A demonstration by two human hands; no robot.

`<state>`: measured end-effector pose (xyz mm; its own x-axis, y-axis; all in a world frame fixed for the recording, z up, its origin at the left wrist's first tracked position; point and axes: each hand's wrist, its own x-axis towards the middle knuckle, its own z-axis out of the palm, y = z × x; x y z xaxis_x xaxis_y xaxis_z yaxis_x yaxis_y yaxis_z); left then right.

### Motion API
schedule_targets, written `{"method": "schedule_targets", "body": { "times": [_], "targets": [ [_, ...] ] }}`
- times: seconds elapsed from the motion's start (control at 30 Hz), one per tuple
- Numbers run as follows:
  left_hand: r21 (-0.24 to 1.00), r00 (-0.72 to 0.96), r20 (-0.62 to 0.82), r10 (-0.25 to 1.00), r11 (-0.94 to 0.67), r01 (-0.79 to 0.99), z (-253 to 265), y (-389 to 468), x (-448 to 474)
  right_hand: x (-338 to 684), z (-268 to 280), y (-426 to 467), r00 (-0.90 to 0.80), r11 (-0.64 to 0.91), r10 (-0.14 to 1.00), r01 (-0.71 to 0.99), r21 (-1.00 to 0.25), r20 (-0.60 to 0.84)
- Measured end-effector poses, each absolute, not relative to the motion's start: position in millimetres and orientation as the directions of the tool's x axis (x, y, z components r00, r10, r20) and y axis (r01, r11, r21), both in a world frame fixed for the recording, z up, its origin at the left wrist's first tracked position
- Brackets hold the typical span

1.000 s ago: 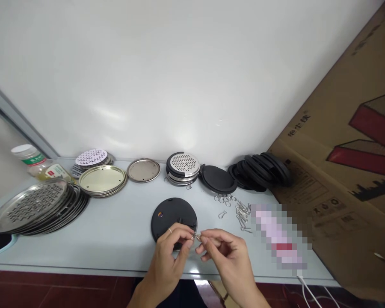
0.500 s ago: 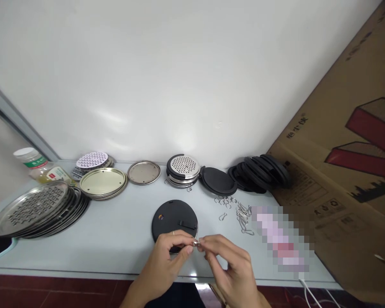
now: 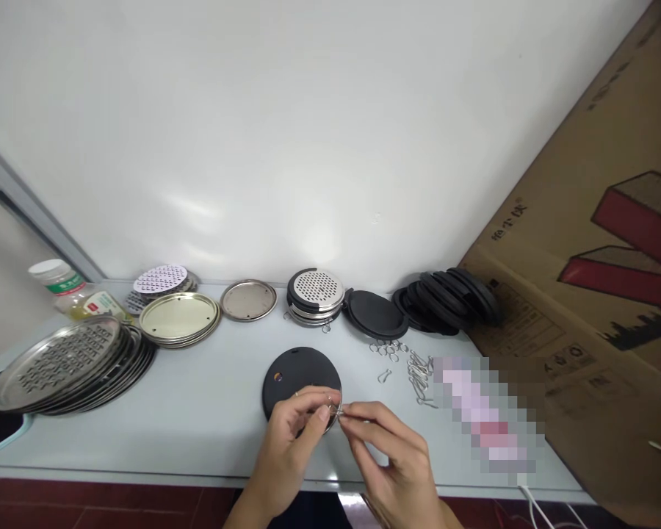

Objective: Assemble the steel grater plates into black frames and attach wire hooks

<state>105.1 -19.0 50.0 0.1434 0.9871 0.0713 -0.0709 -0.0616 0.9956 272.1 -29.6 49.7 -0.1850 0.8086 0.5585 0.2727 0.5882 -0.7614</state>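
Observation:
My left hand (image 3: 289, 448) is closed in a pinch on a small wire ring (image 3: 329, 401), partly covered by the fingertips. Close beside it, my right hand (image 3: 399, 455) pinches a thin shiny metal piece (image 3: 339, 413) that meets the ring; its exact kind is too small to tell. Both hands are above the table's front part. Under the left fingers lies a black round grater base (image 3: 294, 367) with a slot and a small coloured dot, its lower part hidden. To the right are loose metal rings (image 3: 388, 348), a single snap hook (image 3: 384, 376) and a pile of snap hooks (image 3: 420, 375).
Along the wall stand assembled round graters (image 3: 317, 290), black holders (image 3: 377, 314), more black holders (image 3: 446, 297), a metal disc (image 3: 249, 300) and pale lids (image 3: 179, 316). Grater plates (image 3: 60, 364) and a jar (image 3: 60, 279) are at left. A cardboard box (image 3: 578, 308) bounds the right.
My hands have shifted slightly and the fingers have turned, so a wire loop now shows at the left fingertips. The view has tilted a little; the table items lie as before.

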Motion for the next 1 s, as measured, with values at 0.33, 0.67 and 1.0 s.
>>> {"method": "schedule_targets", "body": {
  "times": [0.33,0.67,1.0],
  "targets": [
    [0.989,0.046,0.143,0.989,-0.141,-0.052,47.4,-23.0,108.2,255.2,57.9,-25.0,-0.101,0.433,0.901,0.152,-0.888,0.422],
    [0.977,0.240,-0.054,0.969,0.101,-0.188,38.8,-27.3,95.2,277.6,38.1,-10.4,-0.307,0.809,0.563,0.394,-0.436,0.767],
    [0.845,0.513,-0.351,0.783,0.501,-0.188,52.9,-22.2,82.3,290.6,48.5,-22.1,-0.546,0.889,0.439,0.382,-0.254,0.714]
  ]
}}
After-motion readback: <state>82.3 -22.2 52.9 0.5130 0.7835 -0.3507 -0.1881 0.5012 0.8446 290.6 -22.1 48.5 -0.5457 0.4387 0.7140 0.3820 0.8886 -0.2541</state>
